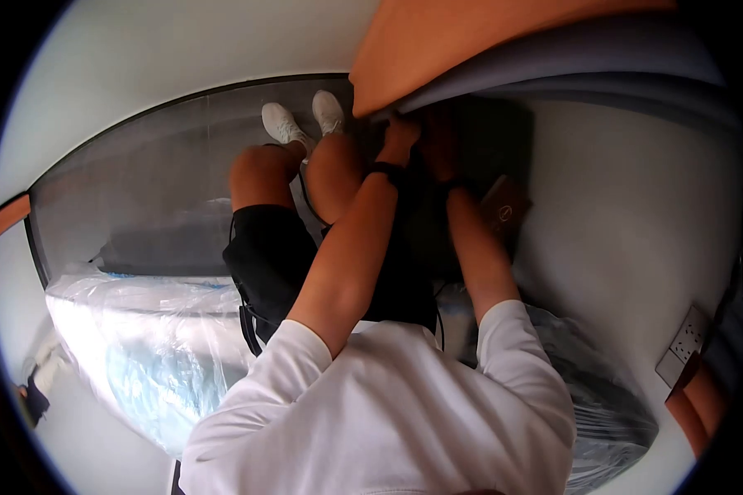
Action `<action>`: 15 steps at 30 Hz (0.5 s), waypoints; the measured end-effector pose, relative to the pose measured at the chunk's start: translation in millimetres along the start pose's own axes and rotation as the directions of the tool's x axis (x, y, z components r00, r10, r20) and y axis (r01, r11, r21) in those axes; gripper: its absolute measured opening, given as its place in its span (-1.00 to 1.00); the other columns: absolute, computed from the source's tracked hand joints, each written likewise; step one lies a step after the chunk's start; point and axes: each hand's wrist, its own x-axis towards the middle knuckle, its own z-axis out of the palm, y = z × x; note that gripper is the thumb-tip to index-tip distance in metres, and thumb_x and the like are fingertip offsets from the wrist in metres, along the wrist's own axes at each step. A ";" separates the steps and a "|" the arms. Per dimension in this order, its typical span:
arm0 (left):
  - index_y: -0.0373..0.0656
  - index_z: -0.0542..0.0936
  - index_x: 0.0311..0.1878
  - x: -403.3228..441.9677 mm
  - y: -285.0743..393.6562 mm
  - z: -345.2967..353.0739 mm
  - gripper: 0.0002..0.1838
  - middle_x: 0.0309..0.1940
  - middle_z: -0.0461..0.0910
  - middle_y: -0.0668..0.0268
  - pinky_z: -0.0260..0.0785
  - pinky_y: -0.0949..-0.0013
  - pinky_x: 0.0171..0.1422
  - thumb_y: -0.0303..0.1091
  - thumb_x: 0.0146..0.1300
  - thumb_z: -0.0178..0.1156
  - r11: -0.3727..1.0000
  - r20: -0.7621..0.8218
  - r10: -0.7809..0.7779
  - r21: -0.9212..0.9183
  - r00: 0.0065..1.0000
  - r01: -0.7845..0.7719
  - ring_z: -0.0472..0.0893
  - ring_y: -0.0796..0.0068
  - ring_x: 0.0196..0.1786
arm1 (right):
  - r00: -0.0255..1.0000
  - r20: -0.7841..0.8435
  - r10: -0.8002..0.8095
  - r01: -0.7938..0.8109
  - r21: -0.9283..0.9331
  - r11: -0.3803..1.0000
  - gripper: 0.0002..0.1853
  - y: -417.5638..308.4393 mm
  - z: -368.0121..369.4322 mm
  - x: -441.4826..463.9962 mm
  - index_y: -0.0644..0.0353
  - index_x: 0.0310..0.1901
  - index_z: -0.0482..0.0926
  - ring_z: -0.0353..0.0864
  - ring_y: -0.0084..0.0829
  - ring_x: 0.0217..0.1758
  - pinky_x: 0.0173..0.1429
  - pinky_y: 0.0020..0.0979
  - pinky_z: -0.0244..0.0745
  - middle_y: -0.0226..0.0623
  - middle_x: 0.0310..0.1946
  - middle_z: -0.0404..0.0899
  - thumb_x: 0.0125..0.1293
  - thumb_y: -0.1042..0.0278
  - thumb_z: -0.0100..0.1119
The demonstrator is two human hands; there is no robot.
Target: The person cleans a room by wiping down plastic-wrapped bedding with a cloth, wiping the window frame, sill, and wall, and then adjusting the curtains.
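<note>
My left hand (pixel 399 134) reaches forward to the lower edge of an orange cloth (pixel 462 49) with a grey-purple layer (pixel 570 62) under it. Its fingers look curled, but what is in them is hidden in shadow. Close beside it on the right, my right hand (pixel 440 147) is very dark, and its fingers cannot be made out. Both hands are over a dark green surface (pixel 495 136), whose kind I cannot tell. A dark brown flat item with a round emblem (pixel 505 208) lies by my right forearm. Each wrist has a dark band.
I sit with bent knees, white shoes (pixel 282 124) on a grey floor (pixel 157 165). Clear plastic wrap (pixel 165 346) covers the seat to my left, and more plastic (pixel 611 412) lies to my right. A wall socket panel (pixel 683 342) is at far right beside a pale wall (pixel 627 214).
</note>
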 end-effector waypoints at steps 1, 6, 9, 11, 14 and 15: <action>-0.06 0.40 0.43 42.8 -28.3 14.9 -0.37 0.29 0.51 -0.07 0.25 -0.05 0.50 -0.12 0.28 0.07 0.918 0.248 0.168 0.314 0.954 -0.243 0.47 -0.14 0.36 | 1.000 0.006 0.004 -0.004 0.003 1.000 -0.54 8.7 8.7 5.2 0.18 0.14 0.60 0.61 0.08 0.08 0.23 -0.03 0.51 0.14 0.09 0.59 0.34 0.05 0.18; -0.11 0.46 0.37 -3.2 -51.2 -12.3 -0.41 0.30 0.49 -0.09 0.26 0.00 0.51 -0.11 0.29 0.03 0.823 0.455 0.325 0.296 0.829 -0.485 0.46 -0.11 0.37 | 0.931 0.261 0.255 -0.213 -0.179 0.961 -0.52 85.6 53.3 -8.9 0.16 0.09 0.64 0.63 -0.02 0.07 0.18 -0.01 0.53 0.00 0.09 0.62 0.46 -0.06 -0.02; -0.14 0.50 0.33 -22.6 -75.0 -29.2 -0.43 0.30 0.49 -0.10 0.28 0.02 0.50 -0.11 0.30 0.01 0.801 0.478 0.381 0.256 0.791 -0.541 0.46 -0.10 0.37 | 0.870 0.444 0.214 -0.167 -0.144 0.975 -0.47 116.8 31.0 -53.8 0.08 0.32 0.50 0.44 0.10 0.34 0.48 -0.02 0.30 0.06 0.30 0.48 0.40 0.01 0.07; -0.16 0.52 0.31 -29.5 -93.4 -39.0 -0.44 0.29 0.50 -0.10 0.28 0.03 0.50 -0.11 0.30 0.00 0.783 0.498 0.408 0.240 0.765 -0.574 0.46 -0.09 0.37 | 0.827 0.456 0.329 -0.250 -0.225 0.942 -0.49 72.0 -13.9 -67.4 0.07 0.28 0.53 0.49 0.07 0.30 0.46 -0.02 0.32 0.05 0.25 0.52 0.42 -0.01 0.03; -0.19 0.56 0.27 -41.2 -100.6 -53.4 -0.45 0.29 0.50 -0.11 0.29 0.05 0.50 -0.11 0.31 -0.02 0.770 0.527 0.407 0.242 0.746 -0.591 0.46 -0.07 0.38 | 0.843 0.384 0.376 -0.175 -0.465 0.868 -0.51 8.8 -42.4 -119.7 0.10 0.20 0.59 0.57 0.02 0.20 0.35 -0.02 0.41 -0.02 0.16 0.60 0.43 -0.06 0.01; -0.19 0.56 0.27 -47.9 -94.2 -53.4 -0.45 0.29 0.50 -0.11 0.29 0.05 0.50 -0.11 0.31 -0.02 0.770 0.529 0.405 0.242 0.746 -0.590 0.46 -0.07 0.38 | 0.901 0.321 0.290 -0.031 -0.620 0.784 -0.50 -3.5 -43.9 -138.6 0.14 0.14 0.61 0.61 -0.01 0.13 0.27 -0.03 0.48 -0.07 0.12 0.62 0.42 -0.09 0.03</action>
